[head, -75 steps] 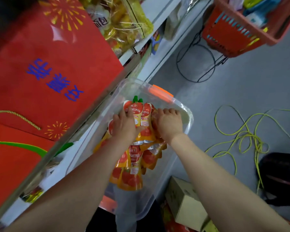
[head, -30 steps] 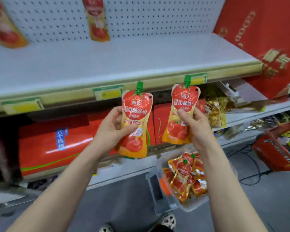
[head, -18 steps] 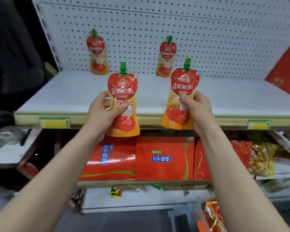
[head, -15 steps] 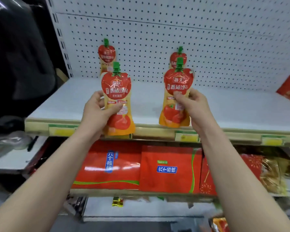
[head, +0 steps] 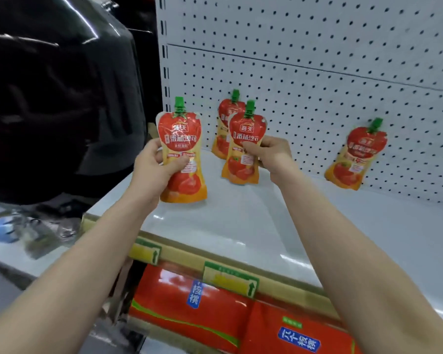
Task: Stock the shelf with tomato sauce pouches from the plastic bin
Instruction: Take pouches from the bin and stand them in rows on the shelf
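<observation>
My left hand [head: 152,169] grips a red-and-orange tomato sauce pouch [head: 180,154] with a green cap, upright above the front left of the white shelf [head: 241,221]. My right hand [head: 271,154] pinches a second pouch [head: 244,149] by its middle, held upright over the shelf just in front of a pouch [head: 224,123] leaning on the pegboard. Another pouch [head: 356,157] leans on the pegboard at the right. The plastic bin is out of view.
White pegboard [head: 317,72] backs the shelf. Yellow price tags [head: 230,279] line its front edge. Red gift boxes [head: 202,310] fill the shelf below. A large black shiny mass [head: 49,98] stands at the left beside the shelf's upright.
Both hands lifted a pouch each from the bin and carried them up and forward over the shelf. The view swung left and closer to the pegboard; the bin dropped out of view.
</observation>
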Motion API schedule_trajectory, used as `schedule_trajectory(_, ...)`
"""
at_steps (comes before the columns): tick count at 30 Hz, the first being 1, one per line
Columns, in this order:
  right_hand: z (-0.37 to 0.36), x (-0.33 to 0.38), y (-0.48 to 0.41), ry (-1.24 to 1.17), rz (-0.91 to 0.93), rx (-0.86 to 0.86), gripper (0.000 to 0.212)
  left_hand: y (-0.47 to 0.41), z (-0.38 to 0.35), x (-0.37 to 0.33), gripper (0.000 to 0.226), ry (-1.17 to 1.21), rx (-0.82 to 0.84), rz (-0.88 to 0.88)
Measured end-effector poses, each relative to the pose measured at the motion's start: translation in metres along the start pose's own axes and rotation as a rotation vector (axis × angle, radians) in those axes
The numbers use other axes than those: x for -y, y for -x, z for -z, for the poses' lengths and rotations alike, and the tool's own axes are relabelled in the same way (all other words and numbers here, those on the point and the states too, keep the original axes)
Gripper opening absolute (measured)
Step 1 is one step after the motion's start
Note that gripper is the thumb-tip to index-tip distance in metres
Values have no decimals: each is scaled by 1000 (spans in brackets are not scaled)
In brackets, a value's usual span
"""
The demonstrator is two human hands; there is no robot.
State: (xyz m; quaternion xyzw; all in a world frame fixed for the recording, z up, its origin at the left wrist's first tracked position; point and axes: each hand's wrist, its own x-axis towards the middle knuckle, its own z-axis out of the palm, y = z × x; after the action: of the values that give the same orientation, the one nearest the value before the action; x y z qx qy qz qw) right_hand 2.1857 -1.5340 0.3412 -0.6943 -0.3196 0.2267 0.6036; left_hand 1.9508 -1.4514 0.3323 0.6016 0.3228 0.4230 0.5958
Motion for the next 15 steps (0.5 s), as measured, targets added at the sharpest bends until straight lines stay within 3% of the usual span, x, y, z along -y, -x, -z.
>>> schedule_trajectory(15, -59, -17, -71, 22, 13, -123, 12, -77, 8, 13, 51, -10, 117, 31)
